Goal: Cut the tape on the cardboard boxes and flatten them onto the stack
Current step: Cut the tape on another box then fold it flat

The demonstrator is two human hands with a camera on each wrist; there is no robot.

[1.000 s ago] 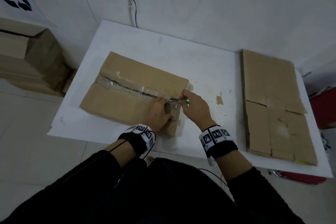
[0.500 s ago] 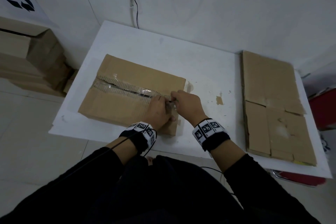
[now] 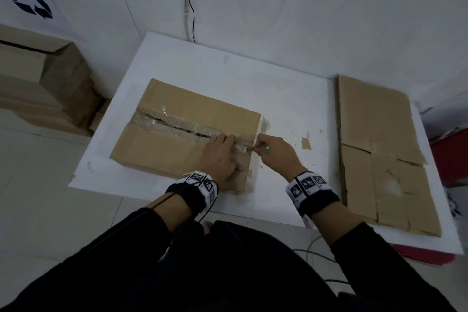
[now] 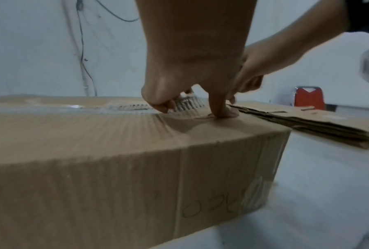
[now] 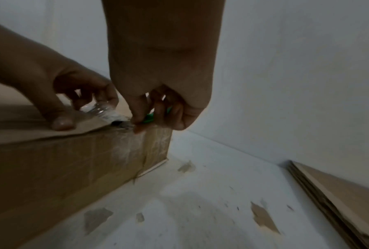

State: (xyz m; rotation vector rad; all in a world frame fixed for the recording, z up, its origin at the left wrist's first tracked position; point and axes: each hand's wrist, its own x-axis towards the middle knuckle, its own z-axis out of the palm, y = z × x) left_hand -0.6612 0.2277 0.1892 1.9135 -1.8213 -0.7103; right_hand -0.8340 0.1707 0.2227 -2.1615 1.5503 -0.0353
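Half a second earlier the right hand [image 3: 274,152] had sat over the box's near-right end beside the left; it had since drawn back rightward, off the end of the box, so the green-handled cutter [image 3: 263,150] showed again. Its fingers were curled round that cutter, with the tip at the right end of the seam. The left hand [image 3: 220,157] had kept its place on top of the cardboard box [image 3: 177,139], thumb pressed flat on the near flap and fingertips pinching a lifted, crumpled bit of clear tape [image 5: 100,109] at the seam.

That box lay closed on the white table [image 3: 215,71], left of centre, its taped seam running from the far-left edge to the near-right end, the tape wrinkled and partly split along it. Small brown scraps of cardboard [image 3: 306,144] lay on the table just right of the box. Further right, well apart from the box, lay the stack of flattened cardboard [image 3: 374,134], along the table's right side. Beyond the table's left edge, more cardboard boxes [image 3: 38,88] stood on the floor against the white wall.
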